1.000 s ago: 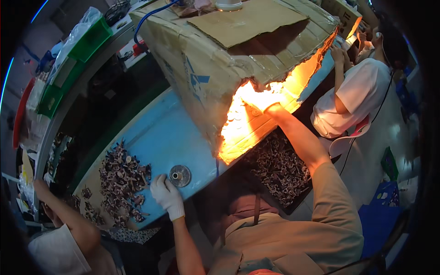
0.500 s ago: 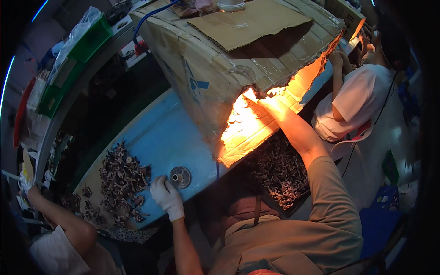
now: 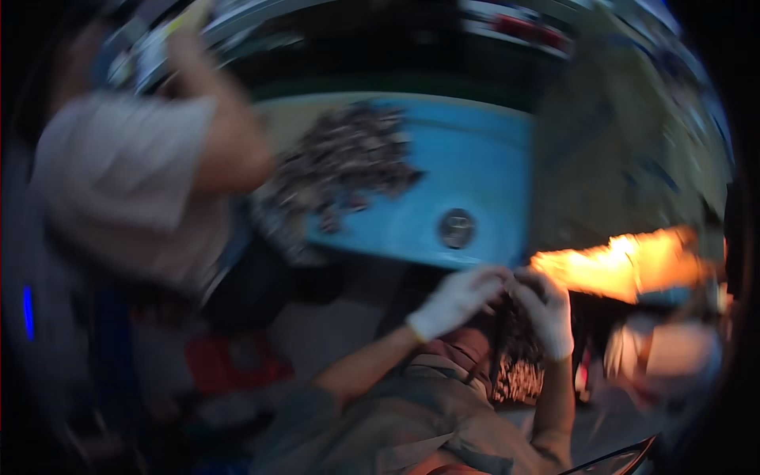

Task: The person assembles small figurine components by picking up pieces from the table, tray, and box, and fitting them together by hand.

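My left hand [image 3: 457,302] and my right hand [image 3: 550,315], both in white gloves, meet just off the near edge of the blue tabletop [image 3: 487,154]. Their fingers are pinched toward each other, closed. Whatever they hold is too small and blurred to name. Beyond them on the tabletop lies a dark round metal disc [image 3: 457,228] with a raised centre, apart from both hands. Farther left is a heap of small dark metal parts [image 3: 348,162].
A large cardboard box [image 3: 609,150] stands to the right, its torn opening [image 3: 625,265] glowing bright orange. Below my hands is a container of small parts [image 3: 518,381]. One person [image 3: 131,170] sits close on the left; another person [image 3: 665,348] is at the right, blurred.
My right hand has come out of the glowing box opening and met my left hand, which has left its place beside the disc. The whole view has swung left.
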